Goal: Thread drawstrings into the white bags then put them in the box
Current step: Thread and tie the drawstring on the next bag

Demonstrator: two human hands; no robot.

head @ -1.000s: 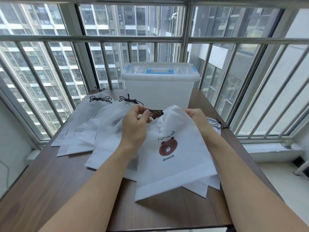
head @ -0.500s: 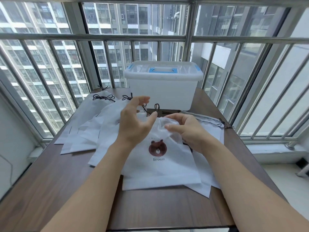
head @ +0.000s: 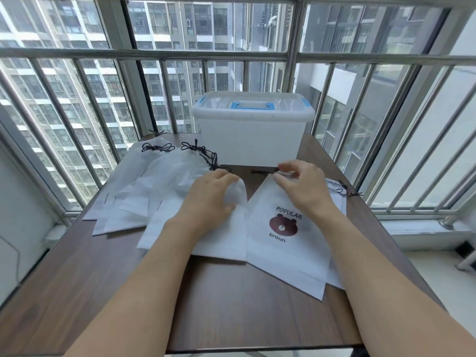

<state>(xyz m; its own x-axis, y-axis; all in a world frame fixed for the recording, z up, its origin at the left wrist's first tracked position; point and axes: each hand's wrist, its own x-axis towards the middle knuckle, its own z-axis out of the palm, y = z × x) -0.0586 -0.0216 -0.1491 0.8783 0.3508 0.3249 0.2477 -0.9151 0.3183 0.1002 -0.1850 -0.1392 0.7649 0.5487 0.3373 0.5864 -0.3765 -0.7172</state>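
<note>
Near edge: both forearms come in from bottom of frame over dark wood table [head: 231,305]. Centre-right, white bag w/ bear print [head: 286,243] lies flat on table, "POPULAR" above the bear, "broun" below; its top tapers toward right hand. Left hand [head: 208,199], centre frame, fingers curled, grips a bunched fold of white bag fabric beside the printed bag. Right hand [head: 304,186], just right of centre, pinches dark drawstring [head: 265,171] at bag's top betw. thumb & fingertips; string runs left from the pinch. Left-centre: fanned pile of white bags [head: 134,199] w/ dark cords at tops. Right edge of table: another bag [head: 334,186] under the printed one, cord showing. Further back, upper centre: white box [head: 252,140], lid on, blue handle & clips. Behind: window bars, towers.
</note>
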